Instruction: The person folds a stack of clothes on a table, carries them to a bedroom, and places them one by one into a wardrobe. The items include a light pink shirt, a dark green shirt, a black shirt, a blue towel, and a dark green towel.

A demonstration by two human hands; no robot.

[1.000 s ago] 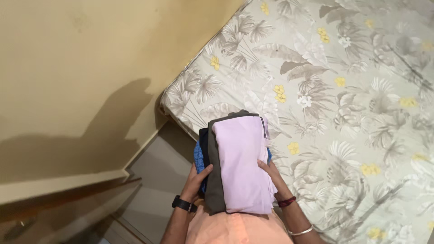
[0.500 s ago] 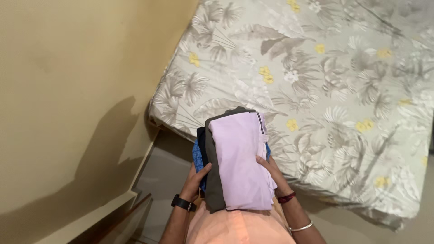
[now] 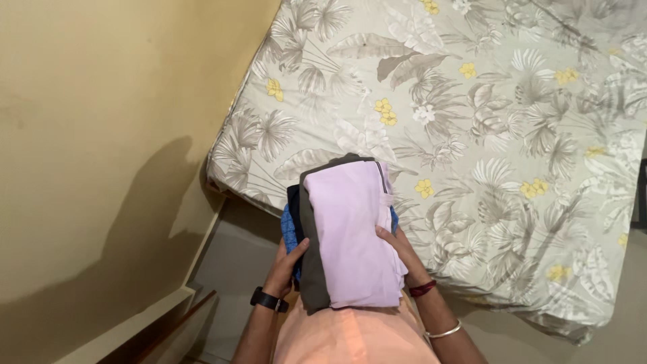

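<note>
Now both hands clasp the stack of folded clothes [image 3: 347,232] against the chest: left hand [image 3: 288,266] gripping its left edge, right hand [image 3: 399,253] its right, beside the floral bed [image 3: 485,135].

Wall [image 3: 101,101] blocks nine o'clock; bed [image 3: 485,135] fills twelve to three; bare floor [image 3: 232,269] strip lies between.

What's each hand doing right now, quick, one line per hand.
Left hand: closed on the stack of folded clothes, thumb on top.
Right hand: holding the same stack from the other side.
</note>
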